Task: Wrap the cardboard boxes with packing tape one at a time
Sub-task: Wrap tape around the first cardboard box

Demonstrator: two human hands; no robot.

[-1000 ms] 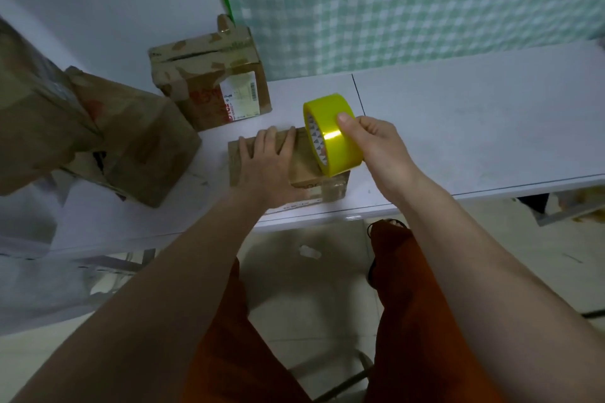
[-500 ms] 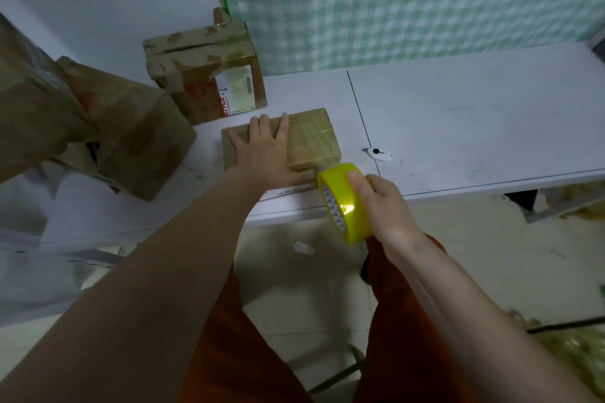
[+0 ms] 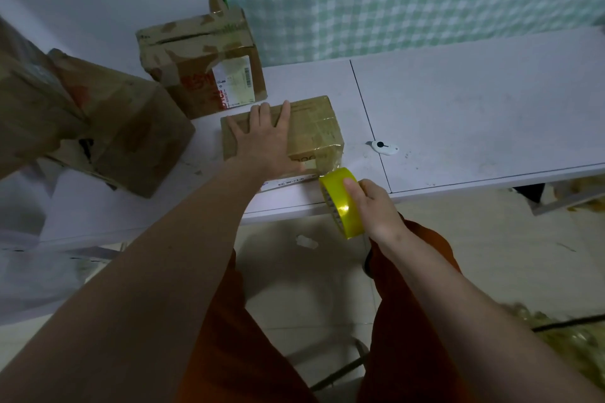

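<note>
box [image 3: 314,127] glossy taped cardboard, left hand [image 3: 262,144] flat on top | right hand [image 3: 376,209] fingers wrapped round yellow tape roll [image 3: 342,203]

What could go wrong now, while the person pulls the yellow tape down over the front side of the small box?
1. The left hand presses only the left part of the small box; the pull from the tape roll could perhaps tilt or slide the box toward the table edge.
2. The right hand holds the roll below the edge, so the stretched tape may twist or stick to the table.
3. The small white cutter lies close by; a sliding box could push it.
</note>
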